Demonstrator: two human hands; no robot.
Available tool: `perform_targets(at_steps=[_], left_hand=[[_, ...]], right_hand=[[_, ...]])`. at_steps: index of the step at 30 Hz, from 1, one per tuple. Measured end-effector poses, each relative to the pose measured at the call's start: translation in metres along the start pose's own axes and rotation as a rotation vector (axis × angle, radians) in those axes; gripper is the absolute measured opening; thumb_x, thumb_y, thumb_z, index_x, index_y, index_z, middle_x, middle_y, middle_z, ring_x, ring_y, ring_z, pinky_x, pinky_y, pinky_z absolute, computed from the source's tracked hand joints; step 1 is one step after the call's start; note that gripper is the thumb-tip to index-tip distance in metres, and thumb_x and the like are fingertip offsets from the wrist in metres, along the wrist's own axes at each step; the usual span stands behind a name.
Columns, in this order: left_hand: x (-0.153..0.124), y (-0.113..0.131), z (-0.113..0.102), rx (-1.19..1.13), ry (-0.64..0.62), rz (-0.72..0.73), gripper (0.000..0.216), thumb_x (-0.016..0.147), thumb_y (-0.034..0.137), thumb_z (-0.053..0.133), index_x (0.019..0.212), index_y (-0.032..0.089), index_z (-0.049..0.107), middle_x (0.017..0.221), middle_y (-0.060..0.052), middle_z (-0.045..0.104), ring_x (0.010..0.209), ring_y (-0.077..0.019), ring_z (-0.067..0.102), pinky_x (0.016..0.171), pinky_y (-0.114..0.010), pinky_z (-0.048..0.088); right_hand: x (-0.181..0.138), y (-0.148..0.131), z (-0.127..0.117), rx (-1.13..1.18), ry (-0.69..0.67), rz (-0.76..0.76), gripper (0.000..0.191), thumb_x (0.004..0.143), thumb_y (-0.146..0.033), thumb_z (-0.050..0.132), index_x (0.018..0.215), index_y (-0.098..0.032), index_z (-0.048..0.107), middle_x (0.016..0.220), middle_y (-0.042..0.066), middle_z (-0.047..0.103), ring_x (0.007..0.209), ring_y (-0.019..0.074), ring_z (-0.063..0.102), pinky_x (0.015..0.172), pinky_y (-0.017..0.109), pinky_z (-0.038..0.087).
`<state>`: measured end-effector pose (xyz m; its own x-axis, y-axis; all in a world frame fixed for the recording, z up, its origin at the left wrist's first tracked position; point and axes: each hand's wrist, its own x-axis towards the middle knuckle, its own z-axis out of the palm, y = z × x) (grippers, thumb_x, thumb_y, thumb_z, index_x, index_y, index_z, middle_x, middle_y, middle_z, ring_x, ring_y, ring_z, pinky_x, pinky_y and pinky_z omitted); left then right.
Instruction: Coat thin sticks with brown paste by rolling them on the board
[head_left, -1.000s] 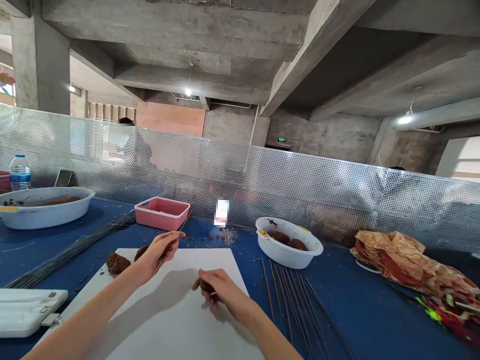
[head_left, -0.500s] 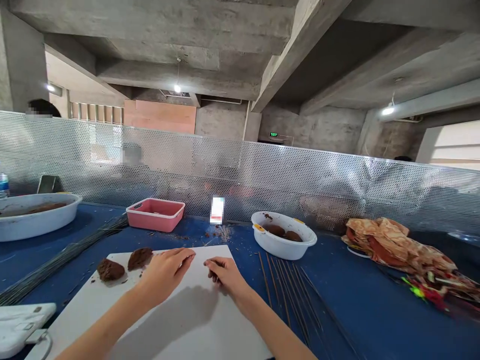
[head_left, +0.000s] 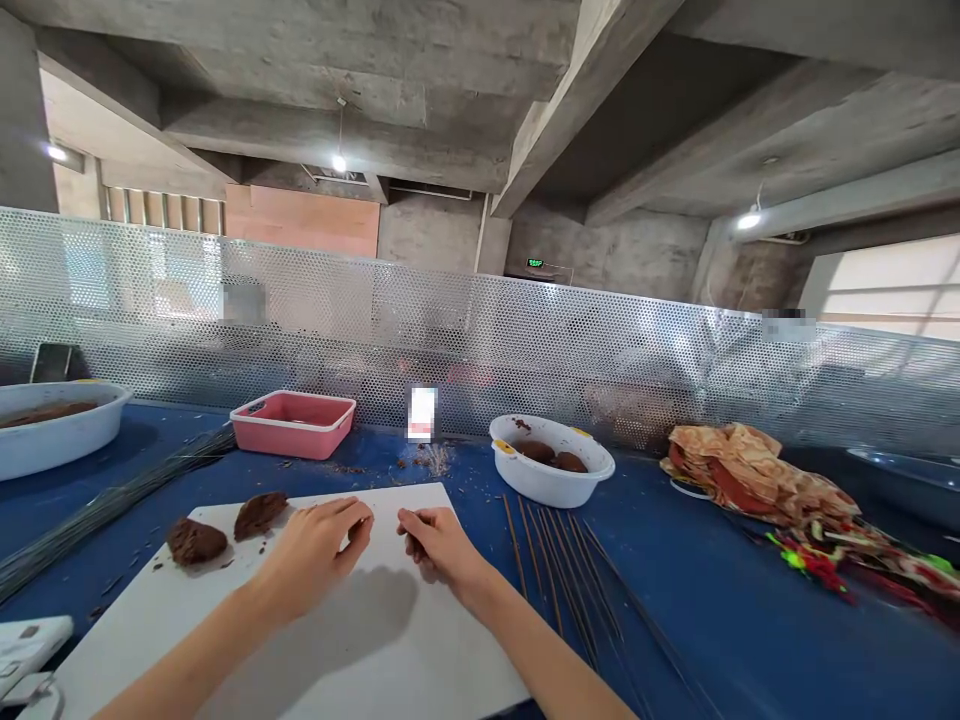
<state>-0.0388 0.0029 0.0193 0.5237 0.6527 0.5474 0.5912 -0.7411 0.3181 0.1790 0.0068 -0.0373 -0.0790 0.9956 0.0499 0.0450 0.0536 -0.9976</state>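
My right hand (head_left: pixel 442 545) fingers pinch a brown lump (head_left: pixel 415 546) over the white board (head_left: pixel 360 650); left hand (head_left: pixel 315 550) fingers curled, can't tell what they hold.

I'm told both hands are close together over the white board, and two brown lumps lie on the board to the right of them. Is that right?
Not quite. The head view shows the two brown lumps lying on the white board to the left of the hands, not the right. The left hand and right hand are indeed close together over the board.
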Motion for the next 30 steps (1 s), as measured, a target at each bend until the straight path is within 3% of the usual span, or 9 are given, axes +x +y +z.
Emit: perform_targets(at_steps=[3, 7, 12, 15, 20, 23, 27, 30], left_hand=[[0.003, -0.014, 0.008, -0.015, 0.000, -0.111, 0.020, 0.090, 0.025, 0.057, 0.073, 0.025, 0.068, 0.068, -0.001, 0.070, 0.057, -0.0191, 0.054, 0.059, -0.032, 0.027], [0.005, -0.024, 0.016, -0.028, 0.004, -0.205, 0.019, 0.084, 0.023, 0.059, 0.066, 0.024, 0.066, 0.064, -0.003, 0.070, 0.058, -0.0211, 0.054, 0.059, -0.033, 0.023], [0.006, -0.023, 0.017, 0.080, -0.143, -0.281, 0.020, 0.086, 0.024, 0.054, 0.068, 0.024, 0.062, 0.072, -0.005, 0.072, 0.067, -0.0235, 0.059, 0.061, -0.034, 0.026], [0.006, -0.022, 0.017, 0.187, -0.247, -0.309, 0.022, 0.091, 0.024, 0.048, 0.074, 0.025, 0.062, 0.082, -0.005, 0.075, 0.078, -0.0252, 0.064, 0.065, -0.035, 0.031], [0.006, -0.023, 0.018, 0.249, -0.277, -0.335, 0.024, 0.095, 0.024, 0.044, 0.077, 0.025, 0.060, 0.086, -0.008, 0.074, 0.088, -0.0288, 0.066, 0.068, -0.037, 0.033], [0.006, -0.023, 0.019, 0.272, -0.285, -0.347, 0.027, 0.098, 0.028, 0.042, 0.074, 0.024, 0.054, 0.082, -0.009, 0.072, 0.086, -0.0293, 0.066, 0.067, -0.038, 0.032], [0.006, -0.022, 0.019, 0.292, -0.307, -0.359, 0.032, 0.099, 0.030, 0.042, 0.069, 0.024, 0.048, 0.076, -0.009, 0.069, 0.081, -0.0293, 0.065, 0.065, -0.038, 0.031], [0.005, -0.020, 0.018, 0.291, -0.333, -0.360, 0.032, 0.099, 0.031, 0.042, 0.068, 0.024, 0.048, 0.076, -0.010, 0.068, 0.080, -0.0293, 0.065, 0.064, -0.038, 0.030]], right_hand=[[-0.003, -0.004, -0.001, 0.088, 0.026, 0.020, 0.062, 0.066, -0.074, 0.076, 0.075, -0.014, 0.068, 0.061, 0.002, 0.062, 0.052, 0.0105, 0.053, 0.046, 0.023, 0.027], [-0.008, -0.013, -0.007, 0.373, 0.094, 0.125, 0.052, 0.062, -0.049, 0.090, 0.101, -0.019, 0.073, 0.081, 0.002, 0.069, 0.062, 0.0099, 0.059, 0.052, 0.020, 0.034], [-0.011, -0.020, -0.016, 0.511, 0.062, 0.256, 0.030, 0.073, -0.037, 0.084, 0.093, -0.018, 0.073, 0.087, 0.002, 0.070, 0.064, 0.0076, 0.059, 0.059, 0.019, 0.042], [-0.010, -0.019, -0.015, 0.456, 0.060, 0.239, 0.032, 0.075, -0.042, 0.085, 0.086, -0.015, 0.072, 0.078, 0.002, 0.067, 0.060, 0.0062, 0.055, 0.054, 0.017, 0.038], [-0.011, -0.017, -0.009, 0.361, 0.032, 0.205, 0.048, 0.071, -0.058, 0.086, 0.078, -0.015, 0.068, 0.059, -0.005, 0.053, 0.052, 0.0055, 0.047, 0.048, 0.019, 0.027], [-0.013, -0.017, -0.004, 0.360, -0.002, 0.179, 0.052, 0.071, -0.064, 0.084, 0.075, -0.017, 0.063, 0.056, -0.007, 0.048, 0.050, 0.0057, 0.045, 0.046, 0.020, 0.025], [-0.016, -0.019, 0.001, 0.362, -0.008, 0.184, 0.058, 0.081, -0.074, 0.068, 0.067, -0.021, 0.049, 0.050, -0.009, 0.037, 0.045, 0.0071, 0.042, 0.045, 0.021, 0.022], [-0.016, -0.017, 0.001, 0.283, -0.068, 0.158, 0.060, 0.079, -0.075, 0.069, 0.066, -0.021, 0.048, 0.049, -0.009, 0.035, 0.044, 0.0071, 0.040, 0.044, 0.022, 0.018]])
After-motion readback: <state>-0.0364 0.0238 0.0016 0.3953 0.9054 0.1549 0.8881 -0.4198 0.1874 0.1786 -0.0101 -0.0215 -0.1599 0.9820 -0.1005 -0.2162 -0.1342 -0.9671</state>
